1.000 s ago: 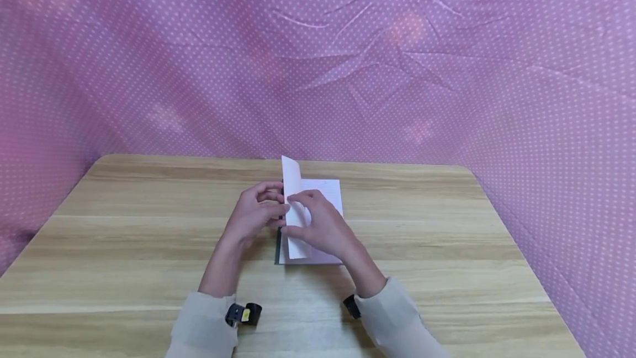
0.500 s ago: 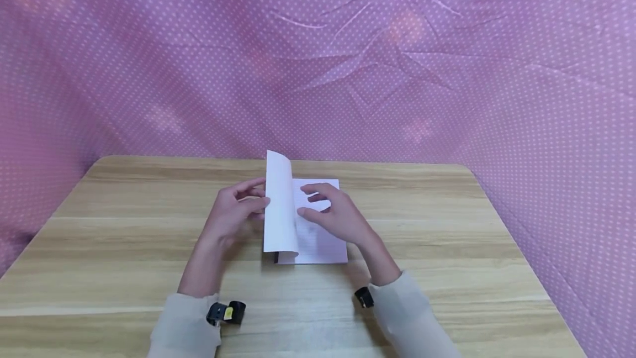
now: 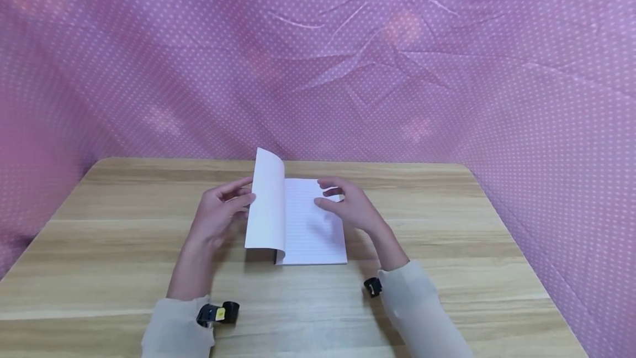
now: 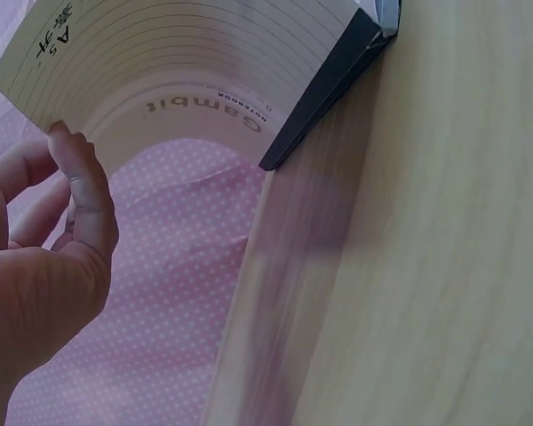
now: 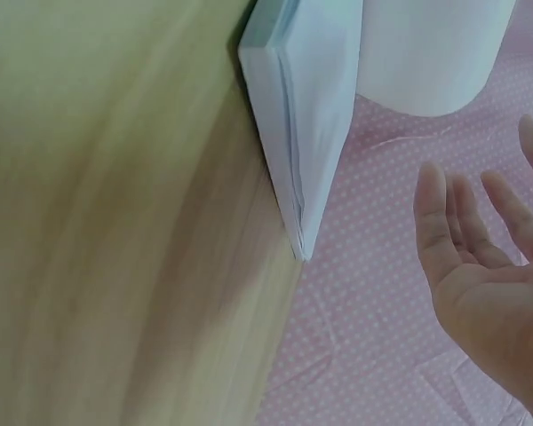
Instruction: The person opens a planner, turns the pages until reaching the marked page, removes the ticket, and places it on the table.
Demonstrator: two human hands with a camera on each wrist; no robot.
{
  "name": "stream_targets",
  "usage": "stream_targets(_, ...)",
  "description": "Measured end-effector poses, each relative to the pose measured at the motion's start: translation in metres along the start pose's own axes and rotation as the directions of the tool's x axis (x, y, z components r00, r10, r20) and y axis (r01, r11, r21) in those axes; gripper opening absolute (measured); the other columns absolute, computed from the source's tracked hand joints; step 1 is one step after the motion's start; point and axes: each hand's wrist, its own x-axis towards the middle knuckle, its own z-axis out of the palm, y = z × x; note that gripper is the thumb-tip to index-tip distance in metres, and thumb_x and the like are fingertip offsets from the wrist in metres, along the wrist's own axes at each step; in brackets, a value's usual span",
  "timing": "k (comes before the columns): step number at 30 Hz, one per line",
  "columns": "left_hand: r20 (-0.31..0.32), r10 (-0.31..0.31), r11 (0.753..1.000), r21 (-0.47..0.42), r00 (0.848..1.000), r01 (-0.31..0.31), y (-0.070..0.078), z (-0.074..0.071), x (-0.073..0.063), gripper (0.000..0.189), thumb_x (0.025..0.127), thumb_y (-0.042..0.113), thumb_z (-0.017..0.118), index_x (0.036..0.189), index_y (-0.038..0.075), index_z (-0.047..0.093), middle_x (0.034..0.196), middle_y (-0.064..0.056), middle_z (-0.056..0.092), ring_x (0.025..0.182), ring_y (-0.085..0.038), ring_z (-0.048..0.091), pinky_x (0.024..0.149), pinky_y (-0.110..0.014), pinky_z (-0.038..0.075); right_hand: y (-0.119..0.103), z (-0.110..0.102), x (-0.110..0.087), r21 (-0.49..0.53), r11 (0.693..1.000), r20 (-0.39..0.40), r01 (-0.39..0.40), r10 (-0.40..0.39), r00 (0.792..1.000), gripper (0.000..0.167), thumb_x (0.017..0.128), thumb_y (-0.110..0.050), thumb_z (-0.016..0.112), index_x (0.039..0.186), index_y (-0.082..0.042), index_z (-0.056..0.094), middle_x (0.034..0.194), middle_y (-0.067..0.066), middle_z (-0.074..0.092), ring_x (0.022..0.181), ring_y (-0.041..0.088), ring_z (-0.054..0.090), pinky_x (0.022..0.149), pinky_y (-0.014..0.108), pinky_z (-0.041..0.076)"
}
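A notebook [image 3: 315, 233] with ruled white pages lies on the table, opened to the left. Its raised leaf [image 3: 266, 203] curves up from the dark spine [image 4: 329, 84]. My left hand [image 3: 213, 214] pinches the free outer edge of this leaf between thumb and fingers. In the left wrist view, the leaf's other side shows ruled lines and the print "Gambit". Over the right part of the ruled page hovers my right hand [image 3: 350, 203], holding nothing, its fingers loosely bent. The right wrist view has those fingers apart from the page block [image 5: 315, 115].
A wood-grain table [image 3: 124, 236] with rounded far corners carries the notebook. Pink dotted cloth [image 3: 318, 70] hangs behind and at both sides. Small black devices [image 3: 218, 312] are strapped at both cuffs of the light sleeves.
My left hand has drawn the leaf to the left, uncovering more of the ruled page. My right hand has let go of the leaf and moved right.
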Motion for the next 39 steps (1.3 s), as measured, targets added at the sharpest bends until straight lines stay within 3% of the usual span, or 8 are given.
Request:
stream_targets(15,0.000,0.011,0.998,-0.067,1.000,-0.011,-0.002,-0.021,-0.004,0.052,0.091,0.008,0.078,0.138,-0.003,0.059,0.102,-0.002,0.064,0.084,-0.012,0.063,0.066,-0.021,0.059,0.009,-0.010,0.015,-0.009,0.998,0.006,-0.057,0.057,0.998,0.054,0.093,-0.024,0.075,0.139,-0.003,0.057,0.139,0.017,0.058,0.120,0.029,0.059,0.095,0.044,0.055)
stream_targets(25,0.006,0.045,0.999,0.025,0.999,-0.045,0.003,-0.026,0.000,0.050,0.091,0.008,0.077,0.136,-0.004,0.060,0.102,-0.003,0.064,0.080,-0.011,0.063,0.066,-0.019,0.058,0.016,-0.017,0.021,0.033,0.993,0.026,-0.114,0.113,0.993,0.057,0.094,-0.023,0.075,0.142,-0.001,0.054,0.140,0.019,0.056,0.120,0.029,0.058,0.094,0.040,0.056)
stream_targets(33,0.029,0.051,0.998,0.032,0.998,-0.052,0.004,-0.036,0.000,0.050,0.092,0.009,0.076,0.137,-0.004,0.059,0.102,-0.003,0.063,0.081,-0.010,0.063,0.067,-0.019,0.058,0.027,-0.020,0.033,0.146,0.980,0.066,-0.137,0.129,0.989,0.055,0.095,-0.016,0.072,0.143,0.002,0.052,0.141,0.024,0.052,0.118,0.033,0.060,0.090,0.036,0.059)
stream_targets(39,0.022,0.033,0.996,0.076,0.999,-0.035,0.000,-0.042,0.000,0.054,0.092,0.014,0.077,0.140,-0.003,0.057,0.106,-0.004,0.062,0.083,-0.010,0.063,0.072,-0.020,0.059,0.034,-0.021,0.039,0.132,0.971,0.109,-0.199,0.185,0.977,0.062,0.094,-0.018,0.074,0.147,0.002,0.048,0.144,0.021,0.049,0.122,0.035,0.056,0.092,0.040,0.058)
